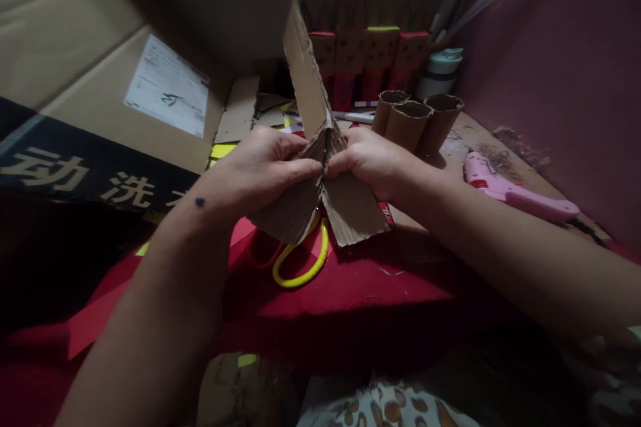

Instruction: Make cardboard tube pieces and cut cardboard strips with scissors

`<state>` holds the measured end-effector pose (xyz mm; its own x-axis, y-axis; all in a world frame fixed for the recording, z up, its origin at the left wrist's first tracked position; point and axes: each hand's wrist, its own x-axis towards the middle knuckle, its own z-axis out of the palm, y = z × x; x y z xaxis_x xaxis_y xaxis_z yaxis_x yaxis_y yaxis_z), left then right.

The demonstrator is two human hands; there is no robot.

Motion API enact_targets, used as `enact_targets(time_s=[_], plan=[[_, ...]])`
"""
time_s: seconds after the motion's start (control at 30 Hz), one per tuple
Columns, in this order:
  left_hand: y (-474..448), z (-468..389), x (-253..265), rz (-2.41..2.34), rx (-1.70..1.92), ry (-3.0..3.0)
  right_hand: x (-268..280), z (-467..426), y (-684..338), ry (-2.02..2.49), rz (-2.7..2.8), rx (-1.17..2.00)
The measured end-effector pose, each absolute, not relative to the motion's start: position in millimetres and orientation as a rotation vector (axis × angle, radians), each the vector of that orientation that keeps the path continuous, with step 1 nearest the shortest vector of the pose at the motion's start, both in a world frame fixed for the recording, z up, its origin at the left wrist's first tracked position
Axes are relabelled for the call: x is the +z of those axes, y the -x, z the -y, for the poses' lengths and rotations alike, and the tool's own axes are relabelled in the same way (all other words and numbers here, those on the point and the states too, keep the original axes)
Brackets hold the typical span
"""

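A strip of corrugated cardboard [306, 80] stands up between my hands, bent at a crease in its middle, with two flaps hanging down below. My left hand [258, 167] pinches the crease from the left. My right hand [373, 161] pinches it from the right. Both thumbs and fingers meet at the fold. Under the cardboard, yellow-handled scissors [300, 267] lie on a red sheet [390, 287].
Three cardboard tubes [415, 120] stand just behind my right hand. A pink glue gun [511, 193] lies at the right. Decorated cardboard figures [370, 57] line the back beside a pale bottle [441, 70]. A large cardboard box [100, 80] with a label fills the left.
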<state>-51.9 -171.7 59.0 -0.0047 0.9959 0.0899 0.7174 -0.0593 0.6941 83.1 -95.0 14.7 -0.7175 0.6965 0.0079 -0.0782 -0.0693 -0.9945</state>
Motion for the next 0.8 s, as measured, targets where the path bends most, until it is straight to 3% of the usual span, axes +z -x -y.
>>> enact_targets(time_s=[0.2, 0.43, 0.67, 0.8], plan=[[72.7, 175.9, 68.3, -1.544, 1.176, -1.608, 29.1, 100.4, -90.9, 0.625, 1.524, 1.898], [71.8, 197.2, 64.0, -1.486, 0.626, -2.339, 33.6, 98.6, -93.8, 0.412, 1.358, 2.018], [30.9, 209.0, 26.0, -1.698, 0.884, -2.748, 26.7, 97.6, -90.1, 0.342, 1.360, 2.014], [32.1, 208.4, 22.2, -1.813, 1.107, -2.601, 23.2, 101.3, -89.2, 0.383, 1.426, 2.016]])
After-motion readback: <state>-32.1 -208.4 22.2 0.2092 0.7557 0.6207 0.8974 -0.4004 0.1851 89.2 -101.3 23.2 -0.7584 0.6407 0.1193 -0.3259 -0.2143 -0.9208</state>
